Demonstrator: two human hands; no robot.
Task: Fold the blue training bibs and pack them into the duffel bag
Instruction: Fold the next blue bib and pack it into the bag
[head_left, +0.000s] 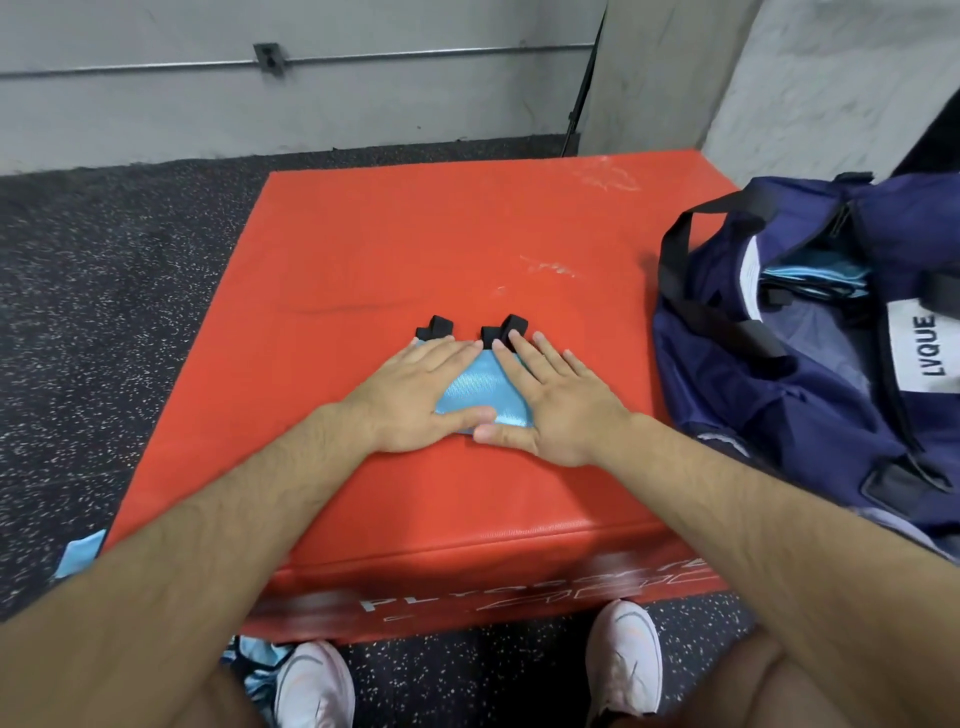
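Observation:
A folded light-blue bib (483, 392) with black straps (470, 328) at its far edge lies on the red foam box (415, 244). My left hand (415, 395) presses flat on its left side and my right hand (556, 400) presses flat on its right side, fingers straight. The navy duffel bag (810, 395) sits open at the box's right edge, with folded blue bibs (815, 278) inside. More blue bibs (78, 553) lie on the floor at the lower left, and another bunch of blue bibs (257, 660) lies by my left shoe.
The speckled black rubber floor (104, 312) surrounds the box. A grey wall with a metal conduit (270, 60) stands behind. My white shoes (623, 660) are against the box's near side.

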